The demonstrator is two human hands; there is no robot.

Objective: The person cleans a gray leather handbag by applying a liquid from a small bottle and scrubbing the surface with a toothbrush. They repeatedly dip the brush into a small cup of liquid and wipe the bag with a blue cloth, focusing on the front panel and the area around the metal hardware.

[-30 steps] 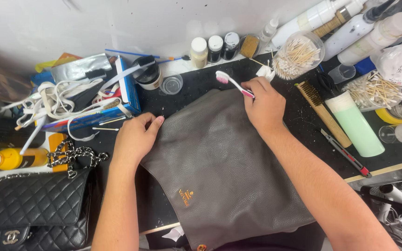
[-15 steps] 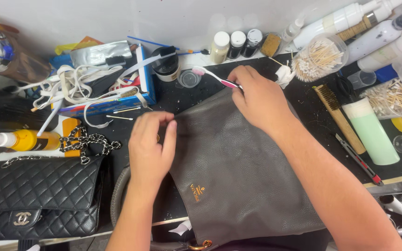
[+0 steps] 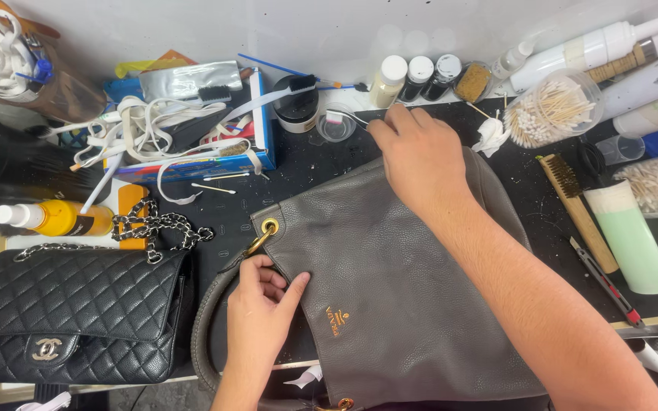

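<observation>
Fingers (image 3: 287,293) of the left hand (image 3: 257,316) are lying together and flat, pressing the near corner of the grey leather bag (image 3: 397,304) beside its gold eyelet (image 3: 269,226); a moment earlier this hand was resting higher on the leather, so it is now steadying the bag nearer the handle (image 3: 209,335). Right hand (image 3: 420,156) is reaching to the far edge of the desk (image 3: 531,194), its fingers pinched on a small brush (image 3: 344,116) whose head is now meeting a clear round cup (image 3: 336,125), having left the leather, which suggests reloading. Bag is lying flat at the desk's centre and near edge. A black quilted bag (image 3: 70,316) is sitting at the near-left corner; cotton swabs (image 3: 550,110) and bottles (image 3: 418,76) are lining the far edge.
</observation>
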